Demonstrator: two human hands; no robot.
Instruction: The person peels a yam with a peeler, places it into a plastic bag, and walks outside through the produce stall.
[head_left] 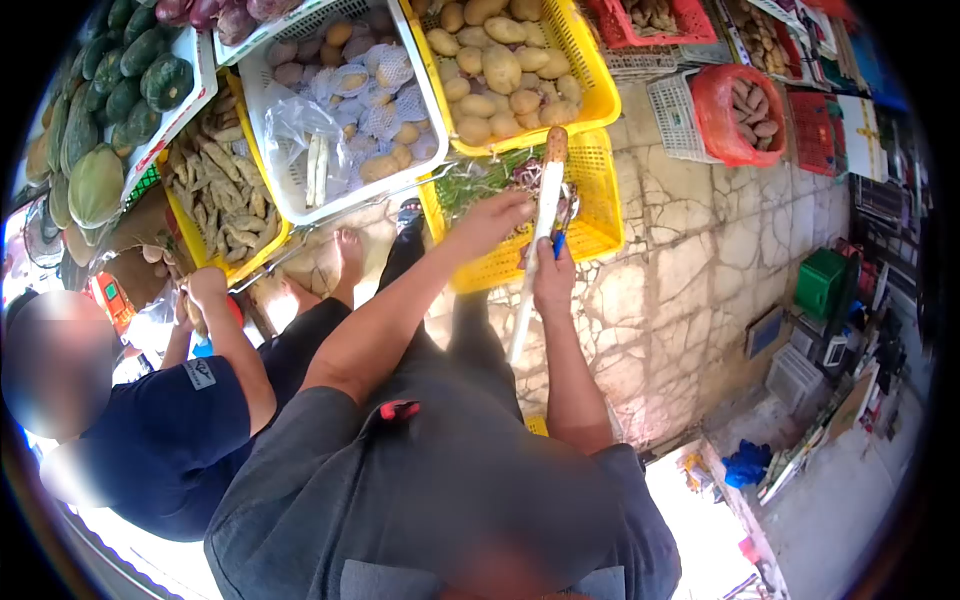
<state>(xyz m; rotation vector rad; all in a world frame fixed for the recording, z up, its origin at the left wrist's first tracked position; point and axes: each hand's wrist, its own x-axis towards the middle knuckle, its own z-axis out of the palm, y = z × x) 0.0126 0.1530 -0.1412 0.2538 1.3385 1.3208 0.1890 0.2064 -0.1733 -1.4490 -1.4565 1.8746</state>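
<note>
A long, pale root [545, 212] with a brown tip stands slanted over a yellow basket [597, 195]. My right hand [552, 280] is wrapped round its lower middle, and a tool with a blue handle [559, 243] and a metal end lies against the same hand. Left of the root's upper part is my left hand [497, 222], its fingers drawn together; what they hold, if anything, is too small to tell. Green stalks [475, 190] and dark red scraps lie in the basket below.
Potatoes [502, 70] fill a yellow crate ahead. A white crate [443, 130] of netted produce and a yellow crate of roots [225, 195] are to the left. Another person [170, 440] sits at the left, hands on a root. Right: a red bag [712, 125] and a green bin [822, 283].
</note>
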